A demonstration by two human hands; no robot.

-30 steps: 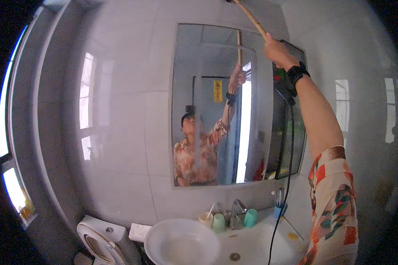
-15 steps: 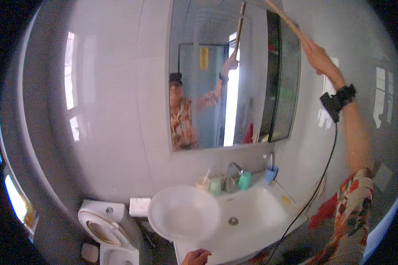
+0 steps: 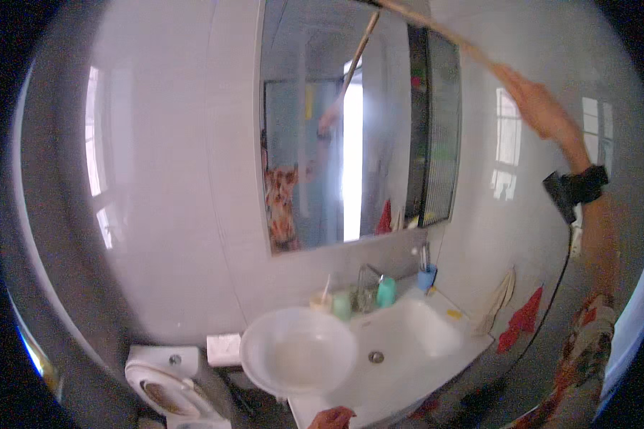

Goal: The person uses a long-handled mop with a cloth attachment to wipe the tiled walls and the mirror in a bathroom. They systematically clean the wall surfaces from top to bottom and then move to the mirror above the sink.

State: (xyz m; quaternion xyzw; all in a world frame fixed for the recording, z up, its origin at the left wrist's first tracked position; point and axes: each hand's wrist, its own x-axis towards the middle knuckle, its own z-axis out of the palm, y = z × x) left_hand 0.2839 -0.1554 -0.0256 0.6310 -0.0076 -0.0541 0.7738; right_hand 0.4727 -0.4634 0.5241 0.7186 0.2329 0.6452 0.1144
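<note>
My right hand (image 3: 540, 104) is raised high at the upper right, its fingers closed round a long wooden stick (image 3: 436, 28). The stick slants up to the left across the top of the mirror (image 3: 300, 143), and its far end runs out of the picture. In the mirror the raised arm and the stick show again. A black band with a small box (image 3: 576, 191) sits on my right wrist, trailing a dark cable. Low at the bottom edge, my left hand (image 3: 333, 417) shows only in part, near the sink's front rim; its fingers are blurred and mostly cut off.
A white basin (image 3: 254, 357) rests on the left part of the white sink (image 3: 401, 379). Cups stand by the faucet (image 3: 365, 286), with a blue toothbrush cup (image 3: 426, 276) further right. A toilet (image 3: 168, 386) is at lower left. Red cloth (image 3: 522, 322) hangs on the right wall.
The view has turned a little to the right. My right hand has moved right and slightly lower, and the stick lies at a flatter slant. My left hand stays low by the sink.
</note>
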